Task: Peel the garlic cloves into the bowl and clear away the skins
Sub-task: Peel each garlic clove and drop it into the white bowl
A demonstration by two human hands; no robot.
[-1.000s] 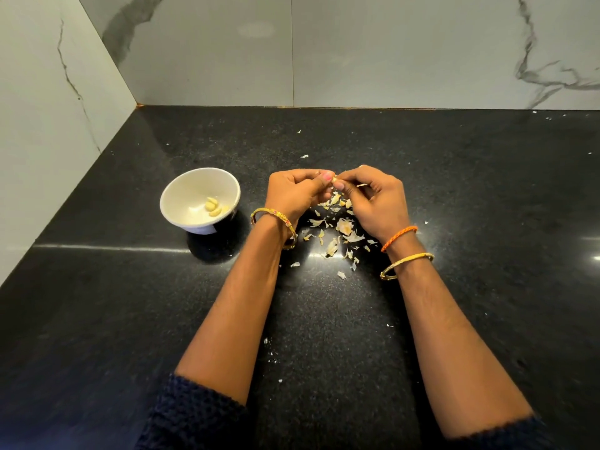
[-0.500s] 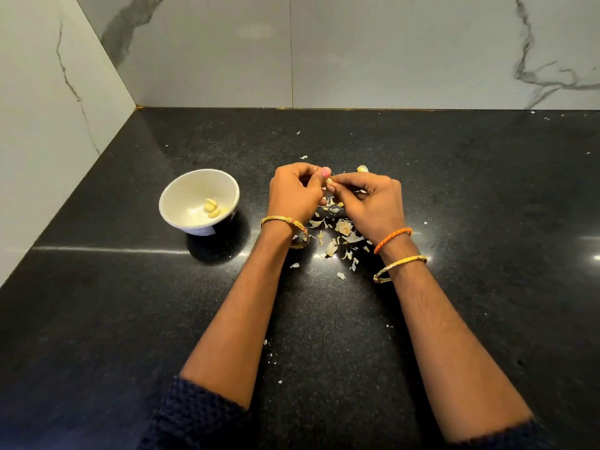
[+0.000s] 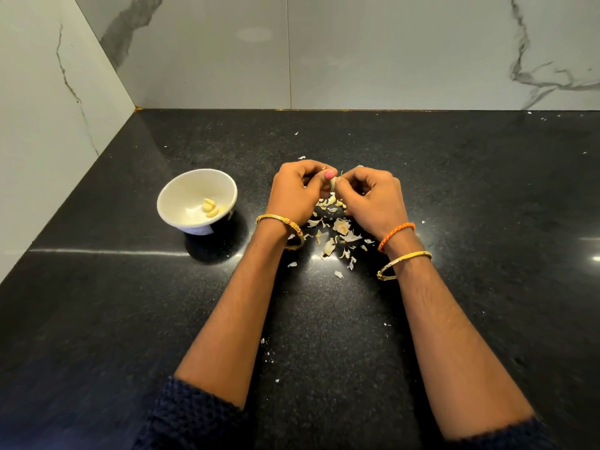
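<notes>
Both hands meet above the black counter. My left hand (image 3: 297, 191) and my right hand (image 3: 373, 198) pinch one pale garlic clove (image 3: 333, 183) between their fingertips; most of the clove is hidden by the fingers. Below the hands lies a scatter of papery garlic skins (image 3: 337, 233). A white bowl (image 3: 175, 198) stands to the left of my left hand, with a few peeled cloves (image 3: 211, 208) inside. Another clove (image 3: 359, 167) peeks out just behind my right hand.
The counter (image 3: 470, 196) meets marble walls at the back and on the left. Small skin flecks lie near my forearms (image 3: 268, 352) and farther back (image 3: 296, 133).
Both hands stay together on the clove and shift slightly; the fingers work at it. The bowl and the skin pile have not moved.
</notes>
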